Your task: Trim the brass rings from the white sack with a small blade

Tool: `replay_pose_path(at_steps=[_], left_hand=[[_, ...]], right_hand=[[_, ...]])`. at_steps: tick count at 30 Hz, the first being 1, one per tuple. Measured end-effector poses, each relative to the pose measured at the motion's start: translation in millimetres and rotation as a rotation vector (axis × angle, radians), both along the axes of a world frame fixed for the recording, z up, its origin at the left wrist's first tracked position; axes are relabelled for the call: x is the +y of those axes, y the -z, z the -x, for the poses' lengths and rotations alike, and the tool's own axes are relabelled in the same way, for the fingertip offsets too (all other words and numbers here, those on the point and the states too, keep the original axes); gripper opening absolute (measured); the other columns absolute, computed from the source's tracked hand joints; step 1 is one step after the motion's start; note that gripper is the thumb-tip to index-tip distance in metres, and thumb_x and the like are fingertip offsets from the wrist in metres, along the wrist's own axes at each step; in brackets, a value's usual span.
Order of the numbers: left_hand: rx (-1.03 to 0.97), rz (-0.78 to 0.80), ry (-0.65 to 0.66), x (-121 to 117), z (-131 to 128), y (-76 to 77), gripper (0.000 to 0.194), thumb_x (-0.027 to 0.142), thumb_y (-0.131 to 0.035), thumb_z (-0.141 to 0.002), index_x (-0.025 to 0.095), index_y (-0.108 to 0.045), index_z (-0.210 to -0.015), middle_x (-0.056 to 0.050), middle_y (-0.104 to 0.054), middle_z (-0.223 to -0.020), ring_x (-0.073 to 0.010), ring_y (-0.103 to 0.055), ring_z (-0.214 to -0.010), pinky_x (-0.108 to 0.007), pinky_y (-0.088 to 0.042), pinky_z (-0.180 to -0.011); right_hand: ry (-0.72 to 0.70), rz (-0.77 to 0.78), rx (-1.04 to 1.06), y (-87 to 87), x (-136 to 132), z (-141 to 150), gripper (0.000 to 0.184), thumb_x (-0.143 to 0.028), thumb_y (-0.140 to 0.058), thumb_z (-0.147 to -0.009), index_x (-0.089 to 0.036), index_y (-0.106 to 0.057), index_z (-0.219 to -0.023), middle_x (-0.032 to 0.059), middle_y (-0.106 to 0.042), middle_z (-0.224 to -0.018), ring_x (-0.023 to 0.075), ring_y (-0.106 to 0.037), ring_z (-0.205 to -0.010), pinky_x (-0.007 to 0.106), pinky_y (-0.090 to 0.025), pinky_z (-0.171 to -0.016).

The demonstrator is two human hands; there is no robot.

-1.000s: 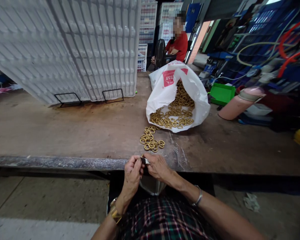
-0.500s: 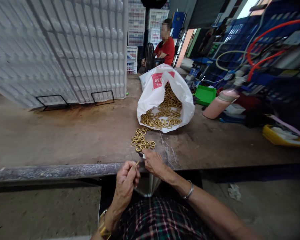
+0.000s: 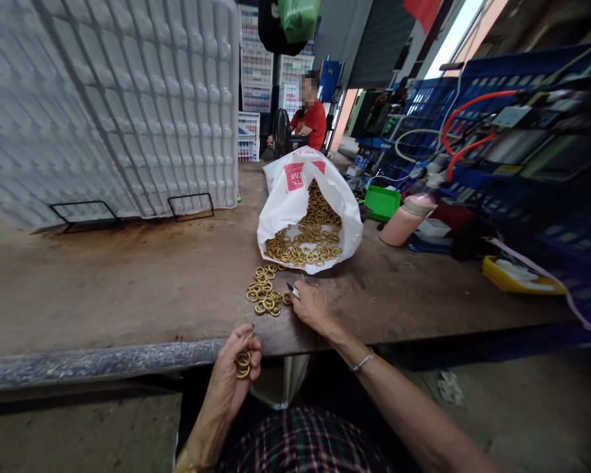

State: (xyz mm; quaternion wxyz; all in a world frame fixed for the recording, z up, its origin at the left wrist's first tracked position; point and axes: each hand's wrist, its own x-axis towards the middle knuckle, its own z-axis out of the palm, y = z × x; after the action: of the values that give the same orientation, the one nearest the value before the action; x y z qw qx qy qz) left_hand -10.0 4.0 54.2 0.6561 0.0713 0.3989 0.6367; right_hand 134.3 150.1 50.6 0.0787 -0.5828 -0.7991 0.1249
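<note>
My left hand (image 3: 231,371), palm turned up at the table's front edge, is closed around several brass-coloured rings (image 3: 243,364). On the tabletop my right hand (image 3: 311,307) has its fingers closed on a small dark-tipped tool (image 3: 291,288) with a whitish part by the fingertips. Its exact kind is too small to make out. That tool's tip is close to a single ring (image 3: 286,298) at the right side of a loose ring pile (image 3: 263,289). Behind the pile lies an open white plastic sack (image 3: 276,223) with red print, its mouth facing me and many more rings inside.
White ribbed plastic panels (image 3: 177,112) stand at the left on wire stands (image 3: 192,205). To the right are a green tray (image 3: 381,202), a pink bottle (image 3: 406,220) and a yellow tray (image 3: 512,279). A person in red (image 3: 316,125) sits beyond the table (image 3: 128,282).
My left hand has turned palm up and rings now show in it; before, it pinched one thin edge-on piece. My right hand has shifted right of the pile. The view has tilted upward.
</note>
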Motion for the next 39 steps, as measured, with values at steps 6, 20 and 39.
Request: replay_pose_path(at_steps=[6,20,39], left_hand=[[-0.103,0.046,-0.004,4,1,-0.2,0.025,0.027,-0.073,-0.061,0.013,-0.058,-0.075,-0.002,-0.061,-0.07,-0.0088,-0.055,-0.056,-0.016,-0.036,-0.042],[-0.162,0.038,-0.002,11,-3,3.2,0.033,0.031,-0.075,-0.061,0.014,-0.047,-0.062,0.003,-0.05,-0.058,-0.0065,-0.047,-0.05,-0.014,-0.026,-0.036],[0.51,-0.02,-0.008,38,-4,-4.1,0.044,0.05,-0.063,-0.068,0.018,-0.049,-0.095,0.009,-0.043,-0.052,-0.0057,-0.038,-0.04,-0.014,-0.025,-0.035]], right_hand=[[-0.017,0.018,-0.04,-0.6,3,3,0.017,-0.018,-0.045,-0.079,-0.018,-0.057,-0.091,0.0078,-0.066,-0.086,0.0191,-0.06,-0.077,0.026,-0.027,-0.058],[-0.171,-0.029,-0.02,5.4,0,-3,0.016,-0.022,-0.04,-0.086,-0.02,-0.054,-0.092,0.0052,-0.061,-0.092,0.0157,-0.056,-0.078,0.025,-0.03,-0.063],[-0.296,-0.054,0.635,5.8,-21,26,0.013,-0.027,-0.041,-0.084,-0.018,-0.051,-0.084,0.0021,-0.057,-0.076,0.0147,-0.052,-0.071,0.025,-0.038,-0.067]])
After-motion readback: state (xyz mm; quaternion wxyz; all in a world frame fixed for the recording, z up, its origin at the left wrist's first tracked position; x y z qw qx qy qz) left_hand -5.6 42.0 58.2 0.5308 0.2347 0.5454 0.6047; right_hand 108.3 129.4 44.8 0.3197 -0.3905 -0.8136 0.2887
